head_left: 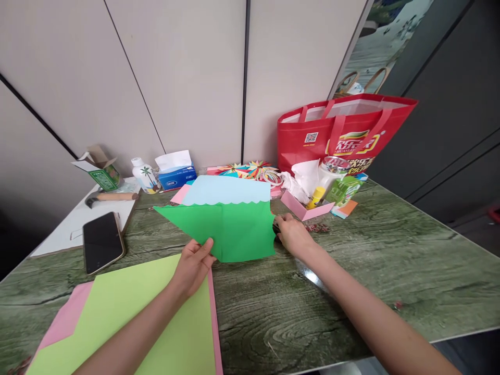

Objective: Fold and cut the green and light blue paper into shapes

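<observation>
My left hand (197, 265) pinches the lower edge of a bright green sheet of paper (246, 232), thumb in front, holding it above the table. The sheet tapers to a point at the left, has a scalloped top edge and a wavy right edge, and shows a crease near its middle. At that right edge my right hand (292, 233) is closed around dark-handled scissors (276, 228), mostly hidden by the fingers and paper. Behind the green sheet lies light blue paper (228, 190). Yellow-green paper (156, 312) over pink paper (70, 317) lies under my left forearm.
A phone (102, 242) and a hammer (117, 196) are at the left. Along the back stand a green box (105, 177), a white bottle (145, 176), a tissue box (177, 177) and a red bag (300, 146). A glue stick (315, 198) sits in a pink tray (299, 207).
</observation>
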Demonstrator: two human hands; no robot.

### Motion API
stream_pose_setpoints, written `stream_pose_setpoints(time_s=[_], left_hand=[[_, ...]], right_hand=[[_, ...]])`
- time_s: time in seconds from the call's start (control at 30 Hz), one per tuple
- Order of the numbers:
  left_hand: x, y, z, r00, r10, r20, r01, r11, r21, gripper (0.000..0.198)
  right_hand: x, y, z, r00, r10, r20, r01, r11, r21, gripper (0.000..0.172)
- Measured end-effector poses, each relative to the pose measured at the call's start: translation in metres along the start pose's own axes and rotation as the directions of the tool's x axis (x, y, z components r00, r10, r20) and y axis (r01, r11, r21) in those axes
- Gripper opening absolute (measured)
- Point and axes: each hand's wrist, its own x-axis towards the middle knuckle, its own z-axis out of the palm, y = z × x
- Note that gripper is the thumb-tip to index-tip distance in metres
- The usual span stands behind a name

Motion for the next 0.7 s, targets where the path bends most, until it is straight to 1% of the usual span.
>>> stream_pose_setpoints(time_s=[0.1,0.2,0.3,0.33,0.37,0.4,0.43,0.47,0.5,0.53,0.57,0.6,0.67,0.7], left_hand=[[0.004,0.007,0.004,1.0,0.022,-0.02,-0.022,0.999,-0.024,0.017],[0.009,0.023,0.012,0.995,0.08,-0.058,-0.082,0.996,-0.041,0.021],[0.01,0.043,0.027,0.981,0.188,-0.054,-0.191,0.98,-0.051,0.023],[0.01,0.049,0.033,0.972,0.228,-0.054,-0.231,0.972,-0.049,0.024],[0.01,0.053,0.038,0.962,0.265,-0.061,-0.268,0.962,-0.049,0.025],[0.01,0.056,0.043,0.95,0.305,-0.068,-0.308,0.95,-0.052,0.028],[0.012,0.056,0.047,0.937,0.342,-0.078,-0.346,0.937,-0.053,0.03],[0.014,0.054,0.049,0.929,0.359,-0.09,-0.364,0.93,-0.046,0.032],[0.017,0.051,0.051,0.929,0.354,-0.105,-0.359,0.933,-0.029,0.034],[0.02,0.047,0.051,0.934,0.338,-0.118,-0.342,0.939,-0.016,0.034],[0.023,0.043,0.05,0.939,0.315,-0.135,-0.32,0.948,-0.009,0.035],[0.025,0.038,0.049,0.941,0.303,-0.153,-0.309,0.951,-0.011,0.037],[0.028,0.031,0.046,0.94,0.293,-0.172,-0.303,0.953,-0.031,0.039],[0.028,0.03,0.044,0.938,0.295,-0.181,-0.307,0.951,-0.043,0.04]], right_hand=[[0.0,0.006,0.003,1.0,0.025,0.004,-0.026,0.993,0.114,0.037],[-0.003,0.02,0.002,1.0,0.004,-0.017,0.001,0.958,0.287,0.034],[-0.008,0.033,-0.004,0.997,-0.037,-0.062,0.062,0.875,0.48,0.033],[-0.011,0.034,-0.007,0.995,-0.049,-0.083,0.087,0.831,0.55,0.033],[-0.014,0.034,-0.009,0.993,-0.064,-0.099,0.114,0.752,0.65,0.033],[-0.017,0.032,-0.012,0.991,-0.08,-0.11,0.136,0.623,0.77,0.034],[-0.021,0.029,-0.014,0.989,-0.098,-0.113,0.144,0.443,0.885,0.033],[-0.026,0.024,-0.015,0.987,-0.117,-0.107,0.131,0.222,0.966,0.033],[-0.031,0.019,-0.016,0.986,-0.138,-0.093,0.096,0.012,0.995,0.033],[-0.037,0.013,-0.016,0.984,-0.161,-0.073,0.049,-0.152,0.987,0.034],[-0.042,0.008,-0.015,0.981,-0.185,-0.052,0.005,-0.25,0.968,0.035],[-0.047,0.003,-0.014,0.976,-0.214,-0.031,-0.039,-0.313,0.949,0.035],[-0.058,-0.004,-0.011,0.961,-0.275,0.012,-0.124,-0.393,0.911,0.035],[-0.063,-0.007,-0.009,0.952,-0.305,0.031,-0.161,-0.411,0.897,0.035]])
